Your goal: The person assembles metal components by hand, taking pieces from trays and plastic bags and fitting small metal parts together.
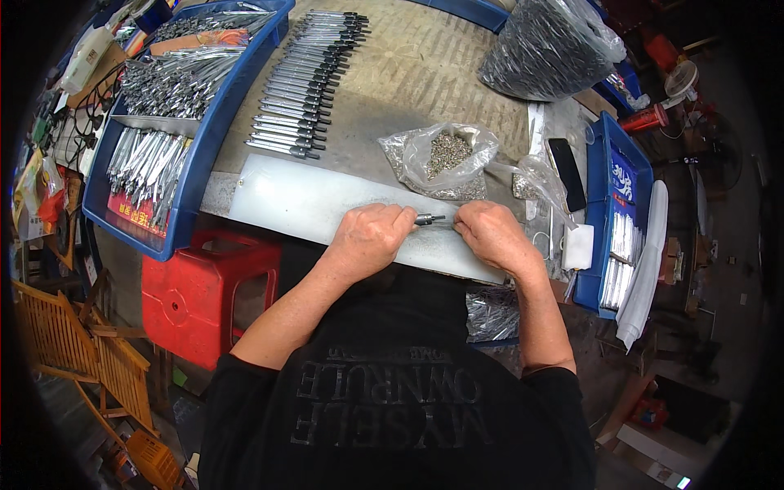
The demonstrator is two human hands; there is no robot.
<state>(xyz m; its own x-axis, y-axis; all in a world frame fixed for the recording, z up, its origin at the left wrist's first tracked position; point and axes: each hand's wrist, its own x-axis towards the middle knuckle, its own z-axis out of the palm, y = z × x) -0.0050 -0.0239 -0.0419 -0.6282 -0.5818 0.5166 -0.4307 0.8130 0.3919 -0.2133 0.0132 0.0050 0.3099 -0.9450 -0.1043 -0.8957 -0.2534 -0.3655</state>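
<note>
Over a pale, smooth board [306, 194] at the table's near edge, my left hand [369, 237] is closed around a slim silver rod [429, 219]. Its dark, narrow tip sticks out to the right, while the rest is hidden in the fist. Just beyond that tip is my right hand [492, 235], its thumb and fingers pinched together. Whatever the pinch holds, if anything, is too small to make out. Behind both hands lies an opened clear plastic bag [447, 153] of tiny metal pieces. Several silver rods with dark ends [304, 98] form a neat row farther back.
To the left, a blue divided tray [220, 102] holds many silver rods. A large bag of dark parts [545, 59] stands far right. Nearer are a smaller bag [532, 184], a black phone [567, 174] and a blue bin [599, 151]. A red stool [181, 296] stands below left.
</note>
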